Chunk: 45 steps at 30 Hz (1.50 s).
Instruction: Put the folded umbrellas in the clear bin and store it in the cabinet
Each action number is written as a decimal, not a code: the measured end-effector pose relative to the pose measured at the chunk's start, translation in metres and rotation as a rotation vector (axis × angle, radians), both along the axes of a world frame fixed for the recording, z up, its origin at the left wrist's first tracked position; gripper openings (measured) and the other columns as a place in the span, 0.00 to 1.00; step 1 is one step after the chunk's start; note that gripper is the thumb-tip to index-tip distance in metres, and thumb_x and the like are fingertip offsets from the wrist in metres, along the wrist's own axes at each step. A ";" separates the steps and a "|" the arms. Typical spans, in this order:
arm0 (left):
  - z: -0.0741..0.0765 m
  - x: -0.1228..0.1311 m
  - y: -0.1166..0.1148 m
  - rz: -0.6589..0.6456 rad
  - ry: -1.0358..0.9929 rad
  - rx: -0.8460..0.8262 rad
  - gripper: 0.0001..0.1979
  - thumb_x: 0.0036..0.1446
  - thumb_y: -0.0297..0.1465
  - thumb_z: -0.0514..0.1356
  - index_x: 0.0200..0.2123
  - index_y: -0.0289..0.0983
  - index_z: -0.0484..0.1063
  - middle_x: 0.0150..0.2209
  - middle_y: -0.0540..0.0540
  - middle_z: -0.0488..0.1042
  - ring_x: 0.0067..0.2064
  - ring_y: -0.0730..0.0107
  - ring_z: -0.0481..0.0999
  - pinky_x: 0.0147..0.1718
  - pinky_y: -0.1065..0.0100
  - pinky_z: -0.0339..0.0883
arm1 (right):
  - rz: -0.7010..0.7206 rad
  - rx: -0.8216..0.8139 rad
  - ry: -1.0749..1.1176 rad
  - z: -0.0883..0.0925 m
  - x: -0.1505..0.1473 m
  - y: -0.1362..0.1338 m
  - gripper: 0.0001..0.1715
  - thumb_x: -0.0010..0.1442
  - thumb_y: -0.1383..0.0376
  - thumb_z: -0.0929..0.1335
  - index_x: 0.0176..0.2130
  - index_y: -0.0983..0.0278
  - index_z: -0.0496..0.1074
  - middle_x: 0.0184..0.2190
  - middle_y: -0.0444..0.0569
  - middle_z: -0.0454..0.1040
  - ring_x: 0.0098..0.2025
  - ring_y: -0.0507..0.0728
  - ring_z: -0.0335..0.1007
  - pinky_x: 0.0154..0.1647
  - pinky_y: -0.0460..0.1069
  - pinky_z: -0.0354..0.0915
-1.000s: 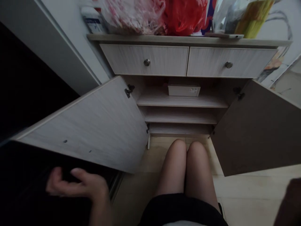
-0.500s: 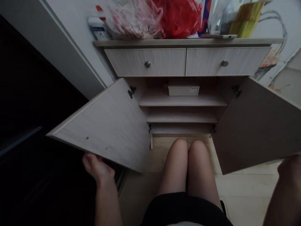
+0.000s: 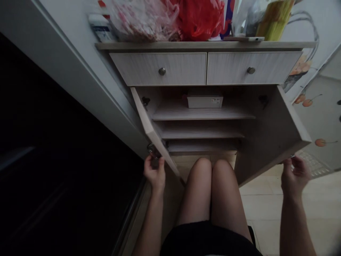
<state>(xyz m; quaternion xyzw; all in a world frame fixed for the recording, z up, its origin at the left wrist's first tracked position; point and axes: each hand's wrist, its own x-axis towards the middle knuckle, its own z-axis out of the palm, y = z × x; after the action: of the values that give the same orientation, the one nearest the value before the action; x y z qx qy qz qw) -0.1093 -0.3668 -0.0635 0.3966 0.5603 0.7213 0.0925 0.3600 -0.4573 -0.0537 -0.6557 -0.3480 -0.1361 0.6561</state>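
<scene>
At left, the left hand (image 3: 155,175) has its fingers closed on the metal handle (image 3: 154,153) of the left door (image 3: 147,124). At right, the right hand (image 3: 295,177) curls its fingers by the near edge of the right door (image 3: 269,138), whose handle is mostly hidden; I cannot tell whether they grip it. Shadow veils the far box (image 3: 205,102); the red bag (image 3: 201,19) is cut off above.
</scene>
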 end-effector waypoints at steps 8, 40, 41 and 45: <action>0.018 0.080 0.059 -0.116 0.283 0.001 0.21 0.59 0.51 0.59 0.31 0.39 0.73 0.32 0.45 0.77 0.38 0.61 0.76 0.43 0.61 0.69 | 0.261 -0.008 -0.122 0.030 -0.075 0.035 0.17 0.62 0.51 0.68 0.38 0.62 0.72 0.36 0.51 0.76 0.41 0.60 0.74 0.49 0.58 0.68; 0.059 0.165 0.188 -0.239 0.754 -0.358 0.14 0.67 0.39 0.57 0.40 0.36 0.78 0.44 0.36 0.78 0.50 0.54 0.75 0.53 0.53 0.57 | 0.365 -0.422 -0.152 0.073 -0.187 0.264 0.17 0.67 0.54 0.60 0.41 0.63 0.70 0.42 0.54 0.77 0.46 0.61 0.70 0.54 0.60 0.55; 0.059 0.166 0.190 -0.242 0.752 -0.359 0.14 0.67 0.39 0.57 0.41 0.36 0.78 0.44 0.36 0.78 0.50 0.54 0.75 0.53 0.53 0.57 | 0.362 -0.425 -0.163 0.074 -0.187 0.266 0.17 0.68 0.54 0.60 0.41 0.63 0.70 0.42 0.54 0.77 0.46 0.61 0.70 0.54 0.60 0.55; 0.063 0.167 0.197 -0.252 0.774 -0.355 0.13 0.67 0.38 0.58 0.42 0.36 0.78 0.45 0.35 0.78 0.50 0.53 0.75 0.53 0.53 0.58 | 0.353 -0.431 -0.185 0.076 -0.187 0.273 0.17 0.68 0.55 0.60 0.42 0.63 0.71 0.42 0.54 0.77 0.47 0.62 0.70 0.54 0.60 0.56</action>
<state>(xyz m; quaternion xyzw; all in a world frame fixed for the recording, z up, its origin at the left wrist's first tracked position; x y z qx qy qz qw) 0.0576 -0.1694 -0.0009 0.6808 0.6160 0.3952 0.0297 0.1731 -0.1839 0.0220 -0.6942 -0.5358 -0.0020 0.4806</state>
